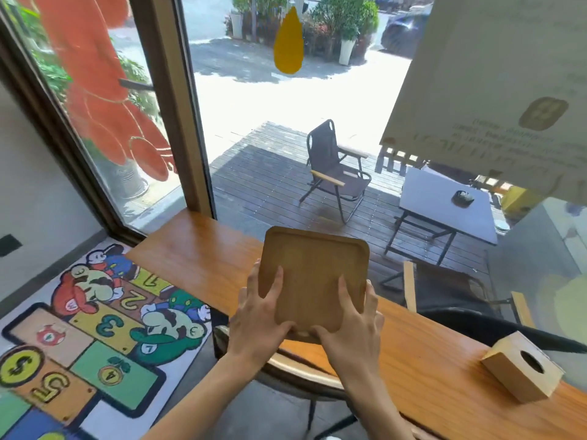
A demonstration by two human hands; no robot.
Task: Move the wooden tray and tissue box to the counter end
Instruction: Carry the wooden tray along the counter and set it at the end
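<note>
You are holding the wooden tray [313,274] in both hands, tilted up from its near edge above the desk [197,258]. Your left hand [259,315] is clamping the near left corner, with its fingers spreading over the tray's inner face. Your right hand [351,325] is gripping the near right edge, fingers likewise lying on the inner face and thumb wrapping the rim. Neither hand is free.

The tray is looking rigid, thin and light (a judgement from its solid wood look and raised rim). It is likely to hold its shape under a two-point grip. The smooth face may be slippery, so you are better served by pinching the rim than by pressing on the flat.

The tissue box [522,366] is sitting on the desk well to your right, untouched. It is appearing stiff-sided and light; taking it by two opposite side walls should suit it.
</note>
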